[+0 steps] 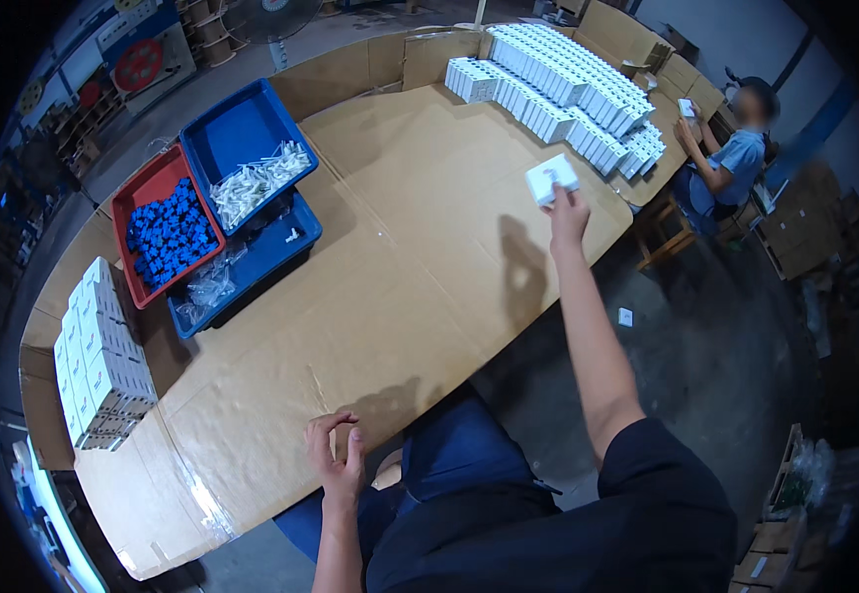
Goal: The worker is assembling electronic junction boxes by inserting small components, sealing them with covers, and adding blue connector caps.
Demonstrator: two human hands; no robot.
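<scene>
My right hand [566, 212] is stretched far out over the cardboard-covered table [400, 257] and grips a small white box [551, 179] held above the surface. Just beyond it lies a long stack of many like white boxes [558, 84] at the far end. My left hand [336, 450] rests at the near table edge, fingers curled loosely, holding nothing.
A red tray of small blue parts [168, 232] and a blue tray of white parts [252, 178] sit at the left, over another blue tray [252, 262]. More white boxes [98, 356] stand at the near left. Another person [731, 158] sits at the far right holding a white box.
</scene>
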